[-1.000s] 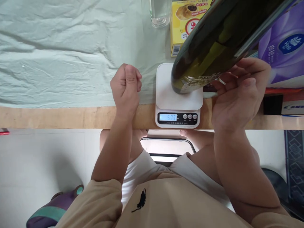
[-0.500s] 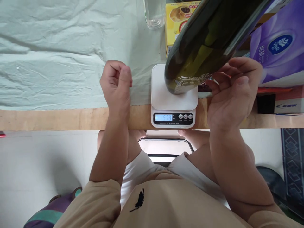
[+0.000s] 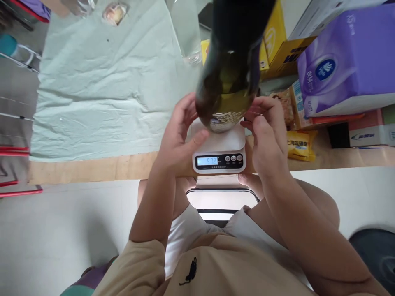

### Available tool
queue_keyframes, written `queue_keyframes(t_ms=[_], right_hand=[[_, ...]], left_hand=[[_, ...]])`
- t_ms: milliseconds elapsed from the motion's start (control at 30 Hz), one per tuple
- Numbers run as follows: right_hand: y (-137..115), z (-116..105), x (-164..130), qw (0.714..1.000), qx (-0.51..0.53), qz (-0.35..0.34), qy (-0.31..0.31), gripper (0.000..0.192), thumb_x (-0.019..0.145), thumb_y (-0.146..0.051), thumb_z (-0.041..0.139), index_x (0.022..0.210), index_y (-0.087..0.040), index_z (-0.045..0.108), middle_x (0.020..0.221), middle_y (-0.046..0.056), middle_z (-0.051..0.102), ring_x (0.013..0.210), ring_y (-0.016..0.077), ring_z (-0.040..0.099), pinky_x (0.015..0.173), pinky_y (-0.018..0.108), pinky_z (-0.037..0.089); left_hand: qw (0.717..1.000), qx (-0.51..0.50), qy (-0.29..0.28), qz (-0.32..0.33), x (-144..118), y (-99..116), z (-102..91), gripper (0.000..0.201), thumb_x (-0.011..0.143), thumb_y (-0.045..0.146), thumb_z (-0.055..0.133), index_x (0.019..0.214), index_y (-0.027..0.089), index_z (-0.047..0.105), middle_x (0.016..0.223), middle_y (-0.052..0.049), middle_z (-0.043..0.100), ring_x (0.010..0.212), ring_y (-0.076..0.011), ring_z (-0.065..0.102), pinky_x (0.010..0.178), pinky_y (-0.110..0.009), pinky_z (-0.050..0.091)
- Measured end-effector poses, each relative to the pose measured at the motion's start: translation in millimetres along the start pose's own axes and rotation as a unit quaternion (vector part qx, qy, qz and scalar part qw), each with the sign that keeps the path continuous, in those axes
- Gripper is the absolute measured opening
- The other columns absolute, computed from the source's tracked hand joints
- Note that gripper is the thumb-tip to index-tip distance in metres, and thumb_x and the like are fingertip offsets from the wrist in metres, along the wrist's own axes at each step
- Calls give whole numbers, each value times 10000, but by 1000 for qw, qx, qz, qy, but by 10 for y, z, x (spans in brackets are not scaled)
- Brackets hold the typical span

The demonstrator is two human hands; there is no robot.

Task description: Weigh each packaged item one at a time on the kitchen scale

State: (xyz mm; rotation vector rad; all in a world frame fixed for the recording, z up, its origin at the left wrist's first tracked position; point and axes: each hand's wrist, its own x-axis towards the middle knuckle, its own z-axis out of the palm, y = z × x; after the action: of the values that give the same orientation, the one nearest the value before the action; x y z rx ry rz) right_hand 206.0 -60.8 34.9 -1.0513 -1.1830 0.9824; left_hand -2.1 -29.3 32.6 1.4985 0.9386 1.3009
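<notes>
A dark green glass bottle (image 3: 228, 86) stands on the white plate of a kitchen scale (image 3: 230, 142), whose lit display reads about 572. On the bottle's left, my left hand (image 3: 182, 131) curves round the base with its thumb apart; its fingertips pass partly behind the glass. My right hand (image 3: 268, 131) sits close on the other side, fingers loosely bent and apart, tips by the base. Both hands look open, cupped about the bottle; whether they touch it I cannot tell for sure.
Right of the scale lie a yellow packet (image 3: 300, 145), a purple tissue pack (image 3: 345, 61) and yellow boxes (image 3: 277, 49). A clear container (image 3: 188, 37) stands behind, left of the bottle. A pale green cloth (image 3: 108, 90) covers the table, with a wrapped item (image 3: 115, 13) far back.
My left hand has opened from a loose fist and moved right to the bottle. My right hand has come closer on its side. The view has shifted, and the display went from 573 to 572.
</notes>
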Motion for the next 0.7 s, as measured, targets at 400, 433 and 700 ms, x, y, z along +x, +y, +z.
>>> queue_keyframes(t_ms=[400,433,700], right_hand=[[-279,-86,30,997,6,79,-20,292,996,-499,573,1199,-291,606,1331,50,707,1261,225,651,1156,479,515],[-312,-106,28,997,8,79,-19,287,996,-497,572,1193,-291,610,1325,48,710,1269,228,648,1152,481,511],[-432,-173,121,993,73,91,17,255,992,-486,555,1128,-277,605,1251,45,711,1244,229,654,1147,490,497]], left_hand=[[992,77,89,49,174,-30,340,701,632,658,982,1139,289,670,1109,-43,735,1078,-271,752,998,-429,608],[989,82,113,57,164,-35,346,686,643,667,972,1127,285,672,1097,-40,737,1076,-265,750,1002,-425,604],[969,100,193,120,570,55,-160,606,662,590,994,1085,300,671,1142,-10,747,1196,-248,709,1156,-480,533]])
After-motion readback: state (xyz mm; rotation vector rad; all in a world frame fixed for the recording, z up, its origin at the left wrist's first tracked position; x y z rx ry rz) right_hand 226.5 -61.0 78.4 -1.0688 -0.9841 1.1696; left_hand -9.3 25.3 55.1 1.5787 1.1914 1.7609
